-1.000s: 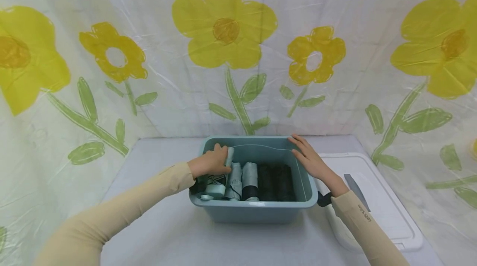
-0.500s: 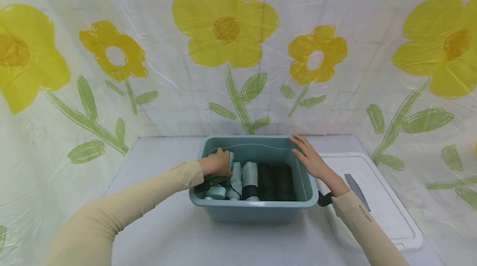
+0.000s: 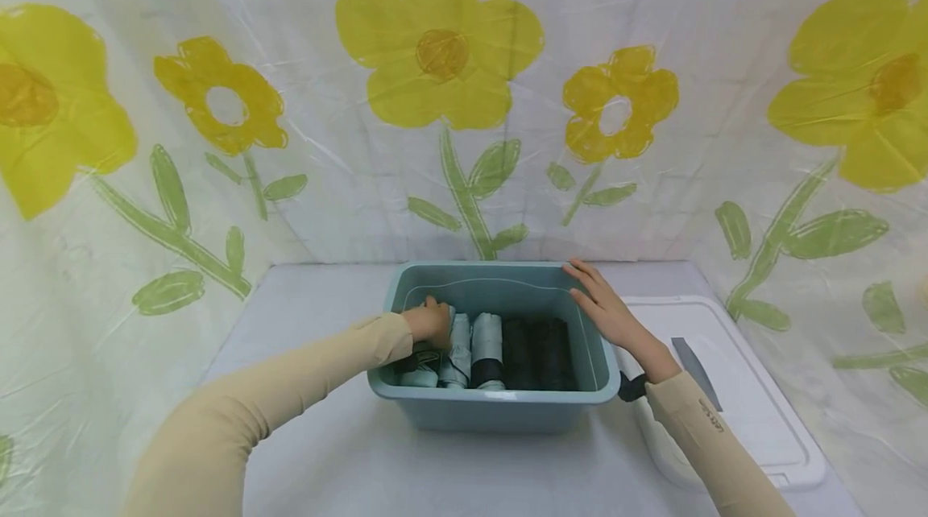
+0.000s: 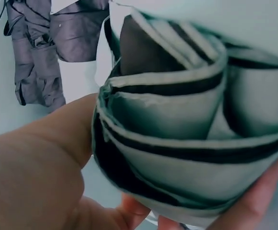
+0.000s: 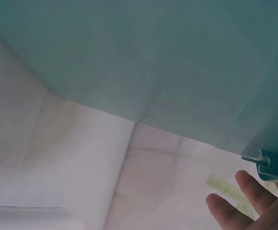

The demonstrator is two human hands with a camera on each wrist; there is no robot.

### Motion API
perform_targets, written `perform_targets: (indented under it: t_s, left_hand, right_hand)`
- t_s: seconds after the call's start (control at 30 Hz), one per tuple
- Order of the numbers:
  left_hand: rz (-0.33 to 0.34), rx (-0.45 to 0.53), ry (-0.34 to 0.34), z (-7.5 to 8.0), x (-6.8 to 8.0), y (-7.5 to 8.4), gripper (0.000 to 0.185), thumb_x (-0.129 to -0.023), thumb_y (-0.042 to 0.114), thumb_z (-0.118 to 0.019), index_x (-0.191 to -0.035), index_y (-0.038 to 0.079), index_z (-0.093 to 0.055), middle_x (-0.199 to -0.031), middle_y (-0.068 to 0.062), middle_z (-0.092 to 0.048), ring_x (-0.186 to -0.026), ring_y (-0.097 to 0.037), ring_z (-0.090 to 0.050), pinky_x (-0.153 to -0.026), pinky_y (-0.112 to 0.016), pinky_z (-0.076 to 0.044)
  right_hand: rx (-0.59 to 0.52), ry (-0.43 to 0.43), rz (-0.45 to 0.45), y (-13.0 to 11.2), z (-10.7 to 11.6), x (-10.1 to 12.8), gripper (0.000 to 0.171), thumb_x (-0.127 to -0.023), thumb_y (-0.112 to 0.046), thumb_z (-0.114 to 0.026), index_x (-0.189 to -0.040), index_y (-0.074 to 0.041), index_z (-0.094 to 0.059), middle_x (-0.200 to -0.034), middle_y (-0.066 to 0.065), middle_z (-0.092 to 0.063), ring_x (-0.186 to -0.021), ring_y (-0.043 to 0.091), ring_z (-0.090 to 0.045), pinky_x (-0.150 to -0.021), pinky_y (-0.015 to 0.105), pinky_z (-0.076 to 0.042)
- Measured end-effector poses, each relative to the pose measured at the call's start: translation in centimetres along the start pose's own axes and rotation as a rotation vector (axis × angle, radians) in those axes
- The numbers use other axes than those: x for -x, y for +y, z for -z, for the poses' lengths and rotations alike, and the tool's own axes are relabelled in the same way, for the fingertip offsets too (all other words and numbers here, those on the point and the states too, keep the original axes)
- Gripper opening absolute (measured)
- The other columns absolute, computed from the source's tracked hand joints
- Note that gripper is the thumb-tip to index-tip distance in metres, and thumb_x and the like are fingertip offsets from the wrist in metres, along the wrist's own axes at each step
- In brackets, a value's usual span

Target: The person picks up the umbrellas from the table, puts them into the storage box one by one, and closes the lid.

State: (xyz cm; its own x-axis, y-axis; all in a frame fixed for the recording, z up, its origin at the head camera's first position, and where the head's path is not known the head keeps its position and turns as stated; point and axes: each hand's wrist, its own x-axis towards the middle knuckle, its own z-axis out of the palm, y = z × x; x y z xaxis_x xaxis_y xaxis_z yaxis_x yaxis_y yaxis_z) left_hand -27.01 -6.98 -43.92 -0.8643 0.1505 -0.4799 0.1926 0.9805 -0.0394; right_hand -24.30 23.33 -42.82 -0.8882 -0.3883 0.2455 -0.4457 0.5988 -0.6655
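My left hand [image 3: 431,324] reaches down into the left side of a blue-green plastic bin [image 3: 500,412]. It grips a rolled pale-green cloth [image 4: 170,165] with dark lining, thumb on one side and fingers under it in the left wrist view. Just right of that hand lie two pale rolled bundles: a corded roll [image 3: 458,352] and a dark-banded roll [image 3: 486,336]. Dark rolled bundles [image 3: 540,356] fill the bin's right half. My right hand [image 3: 607,312] rests at the far right corner of the rim, its fingers extended.
A white lid [image 3: 754,420] with a grey handle [image 3: 696,374] lies on the table right of the bin. A pale-green item [image 3: 418,378] sits in the bin's near left corner. Behind the table [image 3: 319,436] hangs a flower-printed curtain [image 3: 326,203].
My left hand has moved lower and slightly right into the bin, taking the pale roll down with it from above the other rolls. The right hand has stayed at the rim.
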Motion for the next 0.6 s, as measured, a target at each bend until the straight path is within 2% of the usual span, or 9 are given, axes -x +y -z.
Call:
perform_targets:
  t_s: [0.13,0.23,0.47,0.6]
  left_hand:
    - [-0.023,-0.009,0.022,1.1,2.7,0.6,0.068,-0.082,0.03,-0.067,-0.135,-0.002,-0.037,-0.132,-0.026,-0.035,-0.112,-0.037,-0.046,-0.096,-0.048,-0.04]
    - [-0.034,-0.028,0.024,1.3,3.4,0.7,0.068,-0.084,0.03,-0.066,-0.135,-0.002,-0.036,-0.132,-0.026,-0.035,-0.113,-0.036,-0.045,-0.097,-0.047,-0.039]
    - [-0.027,-0.063,0.017,0.7,2.7,0.8,0.066,-0.084,0.031,-0.064,-0.133,-0.004,-0.038,-0.128,-0.023,-0.039,-0.109,-0.03,-0.046,-0.094,-0.045,-0.041]
    - [-0.024,-0.095,-0.007,0.3,1.6,0.7,0.069,-0.083,0.035,-0.066,-0.133,-0.004,-0.038,-0.13,-0.022,-0.04,-0.114,-0.031,-0.042,-0.094,-0.046,-0.042]
  right_hand:
    - [-0.006,0.002,-0.002,-0.2,0.1,0.0,0.046,-0.1,-0.015,-0.039,-0.144,-0.004,-0.029,-0.151,0.018,-0.016,-0.138,0.039,-0.015,-0.104,0.061,-0.019]
    - [-0.006,0.001,0.002,-0.2,0.1,-0.1,0.046,-0.1,-0.014,-0.038,-0.144,-0.003,-0.029,-0.151,0.019,-0.016,-0.138,0.04,-0.015,-0.104,0.062,-0.019]
    - [-0.017,0.004,0.01,-0.2,0.0,-0.1,0.046,-0.1,-0.013,-0.039,-0.144,-0.001,-0.03,-0.15,0.021,-0.017,-0.138,0.04,-0.016,-0.104,0.062,-0.019]
    - [-0.019,0.004,0.014,-0.1,0.0,-0.1,0.046,-0.1,-0.013,-0.038,-0.143,-0.001,-0.03,-0.15,0.02,-0.017,-0.138,0.04,-0.015,-0.104,0.062,-0.019]
